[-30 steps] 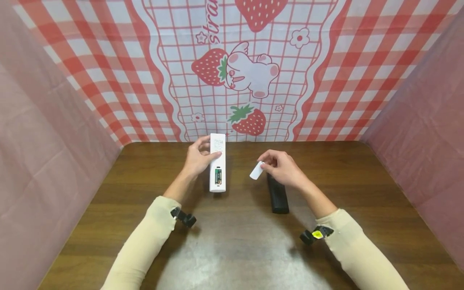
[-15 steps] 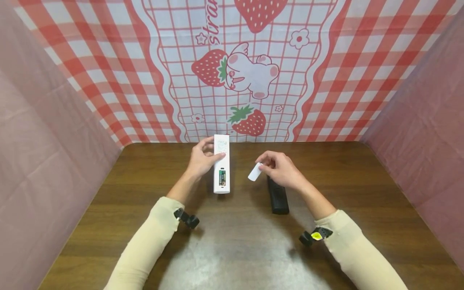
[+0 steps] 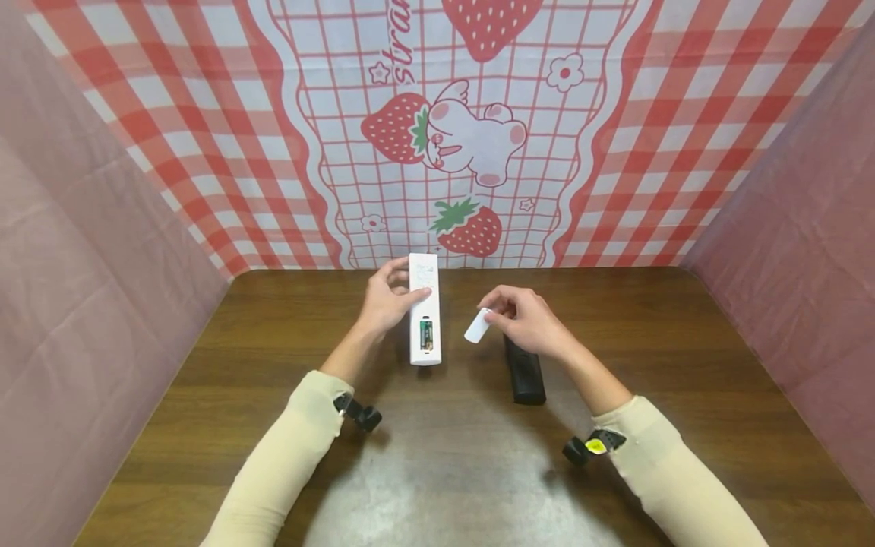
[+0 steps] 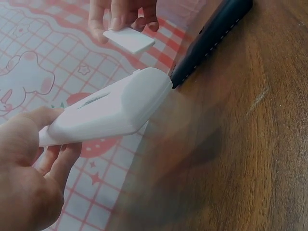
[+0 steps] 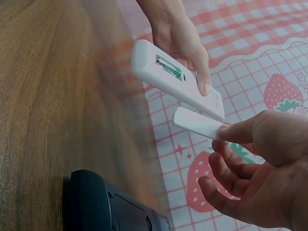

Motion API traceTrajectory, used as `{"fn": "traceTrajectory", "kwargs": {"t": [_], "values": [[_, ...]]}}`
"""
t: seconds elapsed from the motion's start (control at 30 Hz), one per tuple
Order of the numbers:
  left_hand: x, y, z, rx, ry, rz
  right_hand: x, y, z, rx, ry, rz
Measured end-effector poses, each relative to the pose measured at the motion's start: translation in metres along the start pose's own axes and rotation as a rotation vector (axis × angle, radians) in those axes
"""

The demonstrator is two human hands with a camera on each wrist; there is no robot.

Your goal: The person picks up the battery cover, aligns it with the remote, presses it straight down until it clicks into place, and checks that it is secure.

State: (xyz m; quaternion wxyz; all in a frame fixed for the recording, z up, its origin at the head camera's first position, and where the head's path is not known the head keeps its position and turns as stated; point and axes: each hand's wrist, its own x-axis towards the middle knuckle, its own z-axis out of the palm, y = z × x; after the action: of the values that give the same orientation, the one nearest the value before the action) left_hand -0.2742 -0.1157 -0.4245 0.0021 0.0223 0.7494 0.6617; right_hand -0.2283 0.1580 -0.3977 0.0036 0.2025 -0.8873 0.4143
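My left hand (image 3: 388, 300) grips a white remote control (image 3: 424, 304) by its far half, thumb across its back, raised above the table. Its back faces up, and the uncovered battery compartment (image 3: 427, 335) shows a battery and green inside. Between thumb and fingers, my right hand (image 3: 522, 319) pinches a small white battery cover (image 3: 477, 325) by one end, just right of the remote and apart from it. In the right wrist view the cover (image 5: 198, 123) hangs beside the remote (image 5: 168, 79). A black remote control (image 3: 525, 374) lies under my right hand, its far end hidden.
The brown wooden table (image 3: 424, 471) runs back to a red-and-white checked cloth (image 3: 260, 152) with strawberries. Pink cloth walls (image 3: 89, 228) stand at both sides. A black camera (image 3: 369, 418) sits on each wrist.
My left hand has moved the white remote to the right. My right hand with the battery cover has shifted slightly left, narrowing the gap. The black remote has stayed put.
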Motion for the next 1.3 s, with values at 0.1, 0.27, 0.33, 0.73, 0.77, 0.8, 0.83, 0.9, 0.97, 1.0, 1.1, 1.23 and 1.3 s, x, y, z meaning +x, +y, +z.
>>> {"fn": "traceTrajectory", "kwargs": {"t": [0.1, 0.27, 0.33, 0.73, 0.77, 0.8, 0.83, 0.9, 0.97, 1.0, 1.1, 1.23, 1.3], "values": [[0.000, 0.001, 0.002, 0.006, -0.004, 0.005, 0.001, -0.001, 0.001, -0.002, -0.004, 0.002], [0.000, 0.001, 0.006, 0.011, -0.011, 0.010, 0.001, -0.005, 0.002, 0.016, -0.018, -0.004], [0.000, 0.000, 0.008, 0.008, -0.012, 0.009, 0.001, -0.005, 0.003, 0.025, -0.024, -0.004], [-0.001, 0.002, 0.017, 0.004, -0.026, 0.013, 0.002, -0.011, 0.005, 0.038, -0.049, -0.012], [-0.001, 0.002, 0.018, 0.006, -0.028, 0.012, 0.003, -0.011, 0.005, 0.038, -0.053, -0.013], [0.000, 0.002, 0.019, 0.008, -0.030, 0.014, 0.003, -0.011, 0.005, 0.038, -0.058, -0.013], [0.000, 0.002, 0.020, 0.009, -0.033, 0.016, 0.003, -0.012, 0.006, 0.038, -0.062, -0.012], [0.000, 0.002, 0.022, 0.011, -0.036, 0.023, 0.004, -0.012, 0.006, 0.039, -0.069, -0.017], [-0.001, 0.003, 0.023, 0.011, -0.038, 0.029, 0.004, -0.012, 0.006, 0.044, -0.073, -0.025], [-0.001, 0.003, 0.024, 0.009, -0.039, 0.031, 0.004, -0.012, 0.006, 0.047, -0.075, -0.026], [-0.001, 0.004, 0.026, 0.006, -0.044, 0.028, 0.005, -0.014, 0.008, 0.057, -0.081, -0.035], [-0.001, 0.003, 0.028, 0.015, -0.057, 0.018, 0.005, -0.015, 0.011, 0.057, -0.086, -0.042], [-0.001, 0.002, 0.029, 0.021, -0.066, 0.012, 0.006, -0.015, 0.012, 0.054, -0.087, -0.042]]}}
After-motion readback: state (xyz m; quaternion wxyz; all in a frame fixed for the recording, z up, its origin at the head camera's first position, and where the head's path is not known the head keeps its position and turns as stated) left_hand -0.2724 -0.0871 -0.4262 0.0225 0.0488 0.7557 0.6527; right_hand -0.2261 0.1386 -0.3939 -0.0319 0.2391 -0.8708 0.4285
